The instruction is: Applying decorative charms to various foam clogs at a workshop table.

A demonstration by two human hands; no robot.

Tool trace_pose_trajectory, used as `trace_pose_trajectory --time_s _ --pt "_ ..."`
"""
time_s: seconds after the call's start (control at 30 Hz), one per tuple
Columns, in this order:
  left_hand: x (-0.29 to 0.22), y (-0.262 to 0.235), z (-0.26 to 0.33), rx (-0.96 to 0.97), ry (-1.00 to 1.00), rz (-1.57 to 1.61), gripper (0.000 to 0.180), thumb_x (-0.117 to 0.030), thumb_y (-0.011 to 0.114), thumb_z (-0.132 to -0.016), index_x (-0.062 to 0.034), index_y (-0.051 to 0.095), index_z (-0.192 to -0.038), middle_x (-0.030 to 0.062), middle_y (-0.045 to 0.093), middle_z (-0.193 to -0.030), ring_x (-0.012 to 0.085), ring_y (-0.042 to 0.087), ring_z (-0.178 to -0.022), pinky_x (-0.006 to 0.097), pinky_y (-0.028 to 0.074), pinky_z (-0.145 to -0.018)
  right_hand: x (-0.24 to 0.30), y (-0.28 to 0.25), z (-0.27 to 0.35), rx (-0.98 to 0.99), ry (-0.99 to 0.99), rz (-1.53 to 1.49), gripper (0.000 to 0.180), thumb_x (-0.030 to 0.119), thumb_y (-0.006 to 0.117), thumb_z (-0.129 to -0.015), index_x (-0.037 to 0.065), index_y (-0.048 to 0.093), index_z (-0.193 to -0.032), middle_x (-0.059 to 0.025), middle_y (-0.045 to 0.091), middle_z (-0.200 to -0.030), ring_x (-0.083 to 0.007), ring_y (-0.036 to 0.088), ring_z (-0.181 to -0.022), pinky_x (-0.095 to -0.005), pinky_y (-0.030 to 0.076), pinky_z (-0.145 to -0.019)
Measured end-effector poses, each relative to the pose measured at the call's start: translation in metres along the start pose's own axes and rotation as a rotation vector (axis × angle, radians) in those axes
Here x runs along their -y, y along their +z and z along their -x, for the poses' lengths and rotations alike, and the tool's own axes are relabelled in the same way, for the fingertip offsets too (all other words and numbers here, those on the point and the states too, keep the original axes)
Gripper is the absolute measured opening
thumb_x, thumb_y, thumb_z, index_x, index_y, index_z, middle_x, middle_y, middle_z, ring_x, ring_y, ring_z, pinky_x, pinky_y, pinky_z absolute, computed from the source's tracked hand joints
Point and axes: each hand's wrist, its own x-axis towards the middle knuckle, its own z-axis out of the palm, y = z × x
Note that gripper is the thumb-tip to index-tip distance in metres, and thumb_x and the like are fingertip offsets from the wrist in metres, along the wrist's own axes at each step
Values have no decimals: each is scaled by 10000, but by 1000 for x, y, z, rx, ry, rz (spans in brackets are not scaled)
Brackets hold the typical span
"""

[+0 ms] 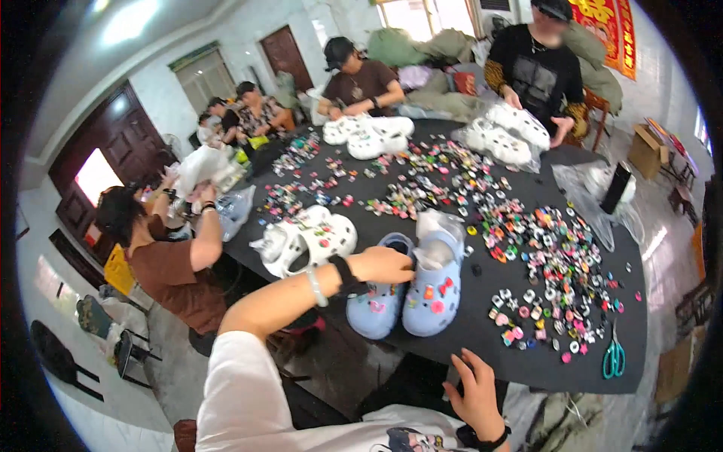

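Note:
Two light-blue clogs (pixel 431 307) stand side by side at the front edge of the black table, with small coloured charms on their toes. Clear plastic wrap and white stuffing show in the right clog's opening. My left hand (pixel 382 265) reaches across to the left blue clog (pixel 370 310), its fingers closed at the opening's inner rim, fingertips partly hidden. My right hand (pixel 474 393) hovers just off the table edge, fingers apart, holding nothing. A pair of white clogs (pixel 331 235) with charms lies just beyond my left forearm.
Loose charms (pixel 542 256) are heaped over the black table (pixel 452 361). Teal-handled scissors (pixel 614 358) lie near the right corner. Across the table, people handle white clogs (pixel 369 134) and a bagged white pair (pixel 497 143). A person in brown (pixel 173 264) sits at left.

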Motion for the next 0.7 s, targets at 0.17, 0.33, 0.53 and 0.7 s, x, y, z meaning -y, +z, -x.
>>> trace_pose_trajectory --time_s 0.17,0.33,0.53,0.7 --pt "45 33 0 -64 198 394 434 -212 664 -890 -54 455 -1236 182 688 -883 304 682 -773 412 510 -675 -1 0 -7 42 28 13 613 104 768 -750 83 547 -1321 -171 523 -1326 -332 550 -1143 -445 428 -956" --pt "14 15 16 -194 -69 623 465 -86 627 -885 -138 425 -1300 124 670 -791 199 639 -545 340 490 -513 -5 -2 -14 41 3 26 619 59 764 -727 51 543 -1305 -165 519 -1332 -328 542 -1153 -433 422 -973" --pt "3 3 -3 -13 125 452 416 -136 559 -931 -159 463 -1335 120 667 -948 212 679 -709 341 520 -653 -1 7 -19 58 1 34 599 105 758 -765 73 544 -1323 -148 535 -1316 -329 539 -1154 -441 425 -968" --pt "33 5 -41 138 321 410 387 -331 589 -961 -113 538 -1276 83 625 -1098 193 574 -917 332 459 -809 -1 15 -10 80 17 31 603 111 763 -760 74 547 -1322 -146 538 -1312 -328 544 -1145 -436 427 -966"
